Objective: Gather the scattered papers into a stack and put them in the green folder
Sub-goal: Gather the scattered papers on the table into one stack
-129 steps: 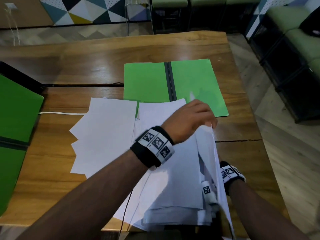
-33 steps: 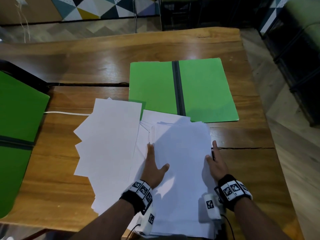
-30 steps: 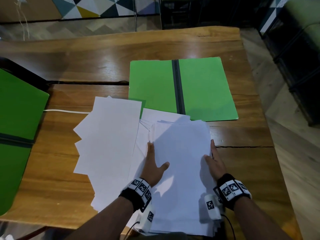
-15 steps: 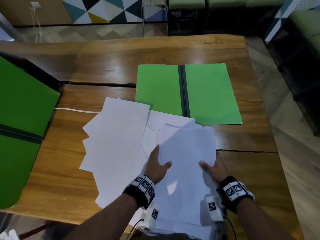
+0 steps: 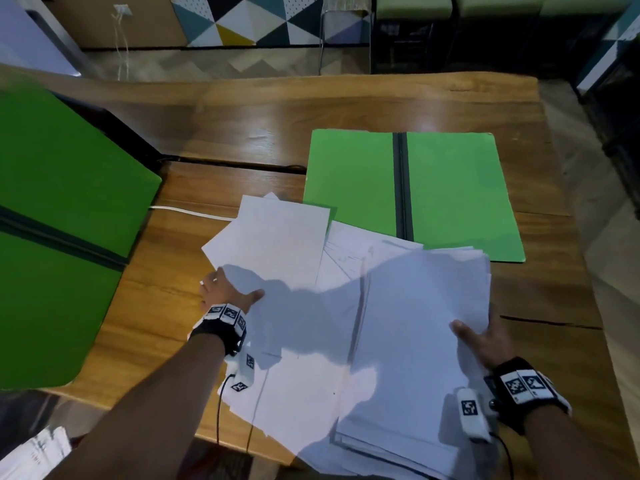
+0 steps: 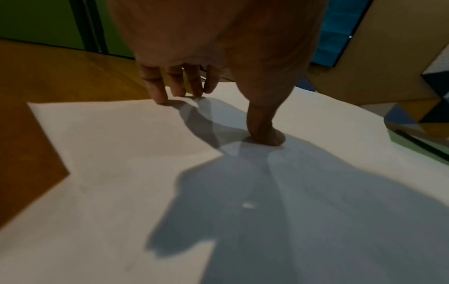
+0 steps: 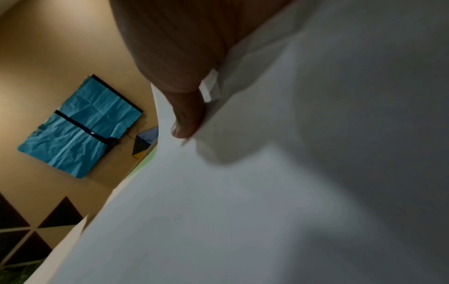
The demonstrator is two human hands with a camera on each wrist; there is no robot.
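The green folder (image 5: 450, 192) lies open and flat at the back right of the wooden table (image 5: 242, 126). White papers spread in front of it. A thicker stack (image 5: 415, 323) is on the right, and my right hand (image 5: 479, 337) grips its right edge, thumb on top and fingers hidden beneath. In the right wrist view the thumb (image 7: 187, 123) presses on the stack (image 7: 267, 192). Fanned loose sheets (image 5: 277, 244) lie to the left. My left hand (image 5: 227, 291) touches their left edge; its fingertips (image 6: 160, 98) meet the sheets' (image 6: 121, 134) edge, thumb on top.
A second large green folder (image 5: 59, 220) covers the table's left side, with a white cable (image 5: 187, 212) running under the sheets beside it. A crack (image 5: 550, 323) runs through the wood at the right. The stack overhangs the table's near edge. More paper (image 5: 31, 455) shows low at the left.
My left hand has left the middle of the stack and gone left to the fanned sheets' edge. My right hand has shifted from resting beside the stack to gripping its right edge.
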